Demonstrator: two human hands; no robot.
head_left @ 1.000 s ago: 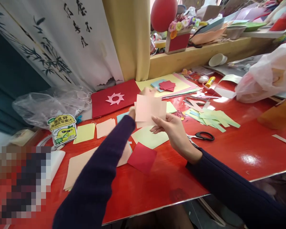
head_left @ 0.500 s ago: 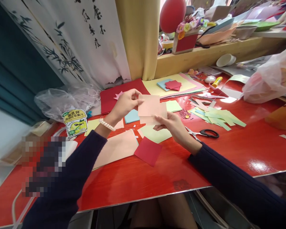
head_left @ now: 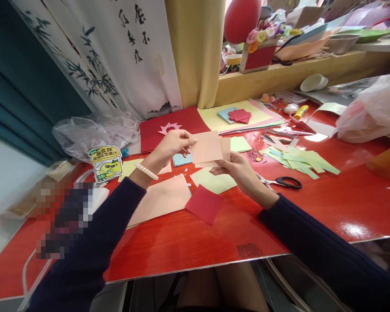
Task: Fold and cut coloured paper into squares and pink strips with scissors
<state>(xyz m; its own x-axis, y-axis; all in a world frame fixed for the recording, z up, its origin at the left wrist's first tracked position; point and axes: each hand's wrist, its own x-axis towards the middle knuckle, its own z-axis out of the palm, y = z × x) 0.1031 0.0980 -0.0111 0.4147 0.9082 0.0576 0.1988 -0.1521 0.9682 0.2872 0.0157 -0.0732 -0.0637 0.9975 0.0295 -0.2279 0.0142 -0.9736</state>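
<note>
Two peach paper squares (head_left: 207, 147) overlap between my hands, held above the table. My left hand (head_left: 173, 149) pinches the front square at its upper left edge. My right hand (head_left: 238, 171) grips the other peach square (head_left: 226, 149), which shows behind the first at the right. Below them lie a pale green sheet (head_left: 212, 180), a red square (head_left: 204, 204) and a larger peach sheet (head_left: 164, 200). A blue paper stack (head_left: 182, 160) sits just under my left fingers. Beyond that hand a pink zigzag-edged paper shape (head_left: 170, 128) rests on red paper.
Black-handled scissors (head_left: 288, 183) lie right of my right hand, near green paper strips (head_left: 307, 160). Yellow sheets (head_left: 256, 111) carry blue and red squares at the back. A plastic bag (head_left: 373, 108) stands at right, a yellow lemon-printed packet (head_left: 106, 164) at left.
The front peach square has tilted and shifted against the rear one, uncovering more of the rear one's right side. My left hand has moved slightly down, and the view has shifted a little.
</note>
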